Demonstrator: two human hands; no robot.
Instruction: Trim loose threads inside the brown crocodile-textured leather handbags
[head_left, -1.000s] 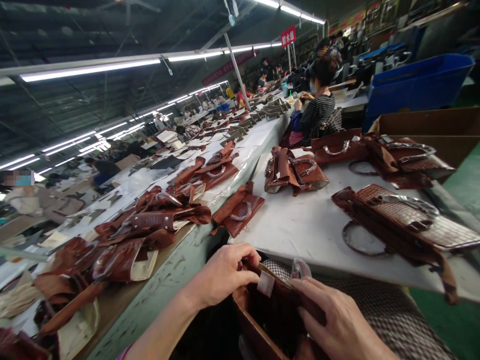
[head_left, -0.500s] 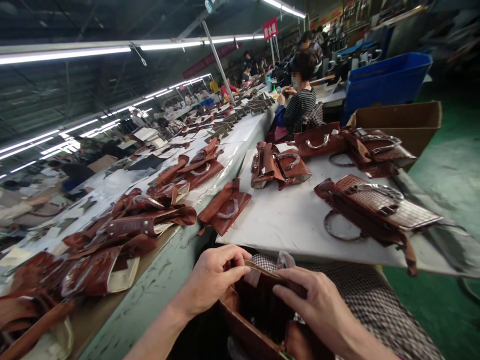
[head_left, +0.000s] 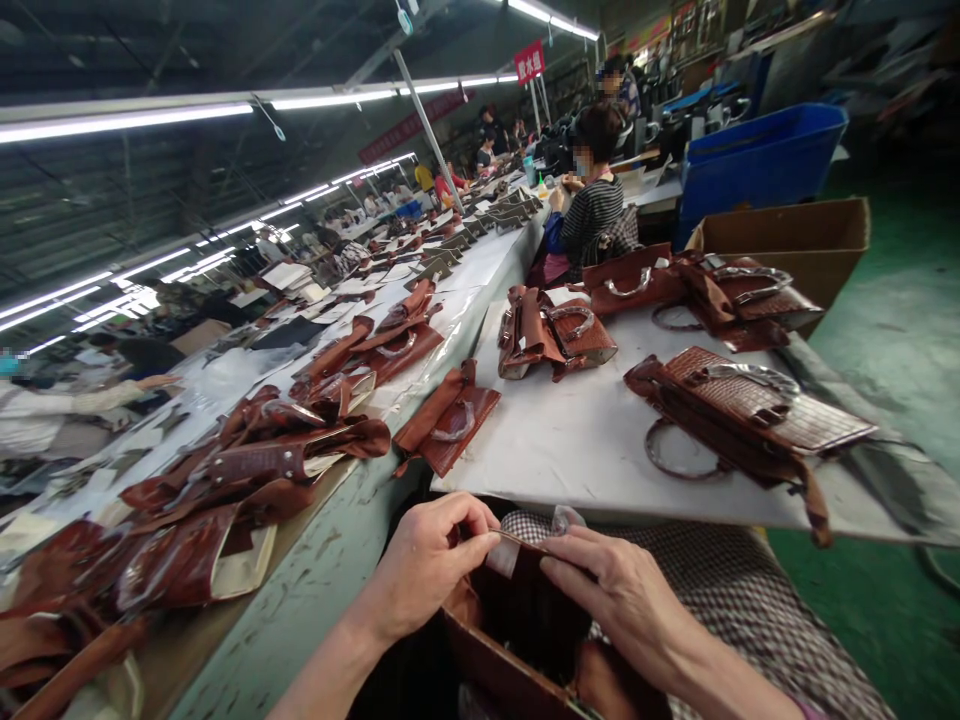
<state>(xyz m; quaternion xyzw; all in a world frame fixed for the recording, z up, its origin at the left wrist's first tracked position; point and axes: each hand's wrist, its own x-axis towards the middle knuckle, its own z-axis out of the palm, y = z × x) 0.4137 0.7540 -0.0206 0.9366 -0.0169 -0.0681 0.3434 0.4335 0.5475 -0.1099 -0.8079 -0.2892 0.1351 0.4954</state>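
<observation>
A brown leather handbag (head_left: 491,655) rests on my lap with its mouth facing up and its inside dark. My left hand (head_left: 442,550) pinches the far rim at its left corner, thumb inside. My right hand (head_left: 611,575) grips the same rim further right, its thumb along the inner face and its fingers over the outer side. A small pale label (head_left: 504,556) shows on the inner wall between the hands. Clear plastic wrap (head_left: 568,518) sticks up behind the rim. The bag's lower part lies outside the picture.
A white table (head_left: 540,440) ahead bears several brown handbags, the nearest a crocodile-patterned bag (head_left: 757,400). On the left, a long bench (head_left: 300,580) carries more bags. A co-worker in a striped top (head_left: 596,215) sits beyond, near a cardboard box (head_left: 787,225) and blue bin (head_left: 757,165).
My right hand has shifted slightly left along the rim, closer to my left hand. The left hand keeps its pinch. A person's arm now reaches over the bench at far left.
</observation>
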